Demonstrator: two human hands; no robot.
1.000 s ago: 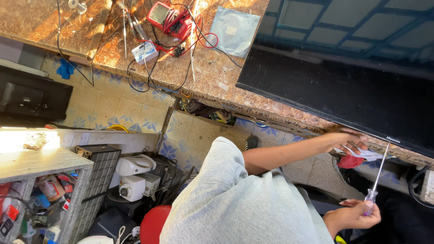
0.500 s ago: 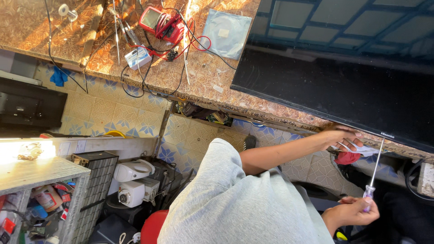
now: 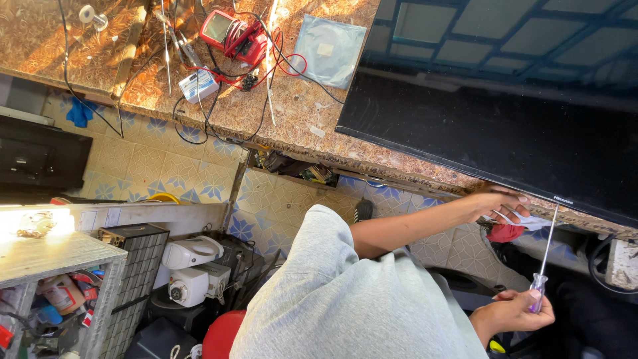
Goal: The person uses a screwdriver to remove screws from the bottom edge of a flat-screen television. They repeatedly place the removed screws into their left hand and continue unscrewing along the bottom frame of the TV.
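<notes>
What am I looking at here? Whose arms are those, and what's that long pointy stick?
The picture comes from a camera worn on a person's head, looking down, so you see their grey shirt and both arms from above. There is no robot, just two bare hands. The right hand holds a screwdriver with a clear handle and a long thin metal shaft pointing up. The left hand reaches to the edge of a big flat black screen lying on a speckled stone counter. Also on the counter are a red meter with tangled wires and a grey plastic bag. Below are patterned tiles and shelves of clutter.
</notes>
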